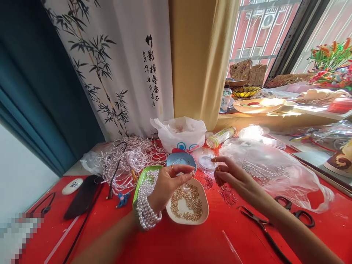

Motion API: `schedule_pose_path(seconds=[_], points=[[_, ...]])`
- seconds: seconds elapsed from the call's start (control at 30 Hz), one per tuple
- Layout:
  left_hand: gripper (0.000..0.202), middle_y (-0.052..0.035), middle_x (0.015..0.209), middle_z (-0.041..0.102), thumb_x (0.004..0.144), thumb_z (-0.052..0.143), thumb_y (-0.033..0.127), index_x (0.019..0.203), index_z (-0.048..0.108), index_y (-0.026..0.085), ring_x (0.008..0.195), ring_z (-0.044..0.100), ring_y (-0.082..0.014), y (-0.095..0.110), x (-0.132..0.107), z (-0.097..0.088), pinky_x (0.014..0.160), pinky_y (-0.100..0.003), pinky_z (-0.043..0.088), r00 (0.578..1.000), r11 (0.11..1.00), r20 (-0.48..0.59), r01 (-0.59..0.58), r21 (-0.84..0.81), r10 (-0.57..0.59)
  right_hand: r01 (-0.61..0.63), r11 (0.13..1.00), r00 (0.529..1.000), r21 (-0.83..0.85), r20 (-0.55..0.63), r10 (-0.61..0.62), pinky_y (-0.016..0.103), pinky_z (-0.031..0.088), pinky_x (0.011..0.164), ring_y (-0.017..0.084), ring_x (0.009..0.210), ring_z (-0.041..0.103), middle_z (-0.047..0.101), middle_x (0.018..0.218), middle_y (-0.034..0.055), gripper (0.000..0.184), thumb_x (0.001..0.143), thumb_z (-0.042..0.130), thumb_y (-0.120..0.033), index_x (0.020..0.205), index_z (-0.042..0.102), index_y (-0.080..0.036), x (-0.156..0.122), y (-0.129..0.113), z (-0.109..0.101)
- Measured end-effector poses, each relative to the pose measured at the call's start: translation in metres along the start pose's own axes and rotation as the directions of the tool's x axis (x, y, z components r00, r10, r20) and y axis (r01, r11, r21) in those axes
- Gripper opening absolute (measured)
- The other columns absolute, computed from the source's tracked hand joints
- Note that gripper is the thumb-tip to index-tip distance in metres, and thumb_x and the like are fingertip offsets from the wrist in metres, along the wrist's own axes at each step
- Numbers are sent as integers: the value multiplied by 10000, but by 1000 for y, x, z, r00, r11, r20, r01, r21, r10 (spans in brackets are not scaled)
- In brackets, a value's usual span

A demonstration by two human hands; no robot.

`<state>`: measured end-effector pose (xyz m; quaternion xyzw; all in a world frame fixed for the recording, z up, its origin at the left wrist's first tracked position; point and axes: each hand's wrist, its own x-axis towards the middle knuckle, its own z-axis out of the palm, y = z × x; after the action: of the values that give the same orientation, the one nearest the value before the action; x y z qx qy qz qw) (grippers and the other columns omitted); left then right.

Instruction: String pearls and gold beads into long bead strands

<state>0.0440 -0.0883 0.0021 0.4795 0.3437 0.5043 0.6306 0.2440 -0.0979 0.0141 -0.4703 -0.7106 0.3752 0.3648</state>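
Note:
My left hand [169, 183] hovers over a white dish of small gold beads [188, 205], its fingertips pinched together on something too small to name. A pearl bracelet [145, 212] wraps that wrist. My right hand [233, 176] is just right of the dish, thumb and fingers pinched on what looks like a thin needle or thread pointing up. A green tray of white pearls [144, 179] lies under my left wrist. A small blue dish [181, 159] and a spool of clear thread [206, 161] sit just beyond the hands.
A heap of pearl strands [129, 157] lies at back left beside a black case [82, 196]. White plastic bag [178, 134] at the back, clear bag [275, 168] at right. Scissors [298, 212] and pliers [261, 227] lie on the red table [192, 242]. Cluttered windowsill [275, 106].

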Motion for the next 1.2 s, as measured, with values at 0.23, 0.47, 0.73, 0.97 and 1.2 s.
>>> schedule_pose_path(seconds=[0.23, 0.47, 0.73, 0.97, 1.2], points=[[171, -34, 753, 665, 606, 689, 198, 770, 675, 154, 693, 583, -116, 6, -1, 1, 687, -234, 442, 999, 999, -31, -33, 16, 33, -101, 941, 990, 322, 127, 62, 184, 210, 377, 50, 426, 259, 276, 519, -67, 190, 840, 364, -354, 813, 430, -179, 1, -50, 16], [148, -9, 726, 655, 615, 684, 182, 762, 672, 174, 628, 578, -89, 10, 0, -2, 648, -215, 449, 999, 997, -42, -21, -71, 18, -114, 959, 982, 261, 174, 69, 162, 254, 359, 52, 463, 353, 383, 547, -35, 311, 825, 367, -442, 706, 448, -167, 1, -48, 29], [139, 8, 750, 636, 618, 676, 155, 752, 671, 193, 703, 555, -92, 10, 2, -4, 701, -213, 425, 991, 991, -25, -134, 8, 134, -262, 869, 954, 419, 251, 166, 151, 214, 360, 29, 411, 277, 332, 518, -68, 304, 785, 436, -464, 707, 427, -171, -1, -46, 40], [138, -17, 770, 643, 612, 677, 174, 751, 672, 180, 739, 555, -126, 10, 2, -4, 732, -254, 422, 988, 988, -43, -146, 45, 148, -329, 846, 935, 419, 273, 228, 161, 181, 375, 23, 408, 279, 359, 516, -57, 325, 767, 470, -457, 653, 446, -154, 2, -38, 41], [129, -13, 753, 637, 619, 672, 169, 748, 668, 175, 730, 559, -123, 11, 1, -4, 732, -255, 428, 986, 985, -16, -167, 48, 168, -337, 815, 934, 471, 278, 226, 177, 148, 376, 19, 398, 264, 395, 525, -47, 317, 755, 496, -439, 627, 446, -154, 2, -38, 41]])
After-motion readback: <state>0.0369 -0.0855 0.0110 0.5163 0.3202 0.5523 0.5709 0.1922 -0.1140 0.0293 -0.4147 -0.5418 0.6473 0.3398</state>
